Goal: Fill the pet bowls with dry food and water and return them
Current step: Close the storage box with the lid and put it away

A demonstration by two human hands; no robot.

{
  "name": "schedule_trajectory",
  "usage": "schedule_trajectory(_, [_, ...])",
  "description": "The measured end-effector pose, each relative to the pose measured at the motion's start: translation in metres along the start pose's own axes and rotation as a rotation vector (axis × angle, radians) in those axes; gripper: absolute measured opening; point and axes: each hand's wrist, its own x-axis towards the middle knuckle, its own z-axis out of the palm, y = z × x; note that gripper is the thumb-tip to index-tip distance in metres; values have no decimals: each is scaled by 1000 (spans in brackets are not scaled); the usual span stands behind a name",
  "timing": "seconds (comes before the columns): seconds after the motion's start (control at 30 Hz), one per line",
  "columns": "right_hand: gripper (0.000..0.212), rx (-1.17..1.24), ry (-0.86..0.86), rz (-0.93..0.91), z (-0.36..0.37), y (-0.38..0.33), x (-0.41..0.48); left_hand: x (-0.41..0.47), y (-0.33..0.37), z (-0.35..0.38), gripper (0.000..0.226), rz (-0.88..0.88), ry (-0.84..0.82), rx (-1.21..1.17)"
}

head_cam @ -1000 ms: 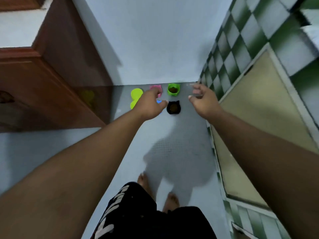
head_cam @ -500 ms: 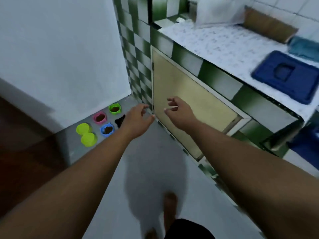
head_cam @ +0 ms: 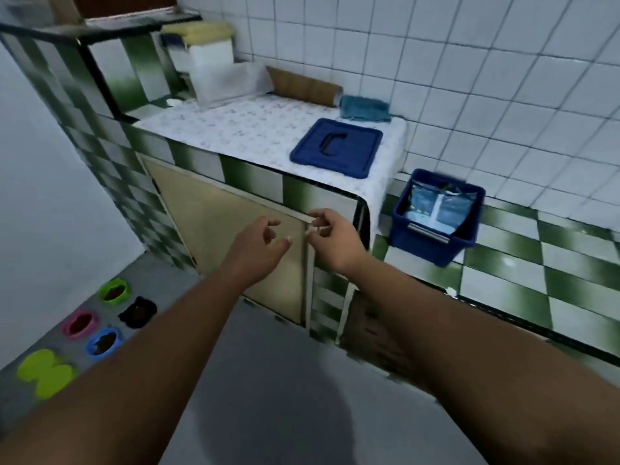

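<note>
Head view: four food-filled bowls, one lime double bowl; left hand, right hand loose, empty.

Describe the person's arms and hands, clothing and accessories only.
The left arm and right arm are bare, with no sleeves in view. The left hand and right hand wear no gloves; no watch, ring or bracelet shows.
</note>
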Motion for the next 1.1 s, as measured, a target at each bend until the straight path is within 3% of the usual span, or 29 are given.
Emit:
schedule_trajectory(0.1, [38,-13,0,27,-54,27,-8,0,38,46,35,24,-64,-37])
schedule_trajectory(0.4, [32,-73,76,48,-167,93,0,8,110,150,42,-19,-87,-128])
schedule_trajectory(0.93, [27,-21,249,160,-203,106,30,66,141,177,27,42,-267,-188])
schedule_trajectory(1.1, [29,-51,279,157,-204,97,48,87,151,158,28,139,-226,-183])
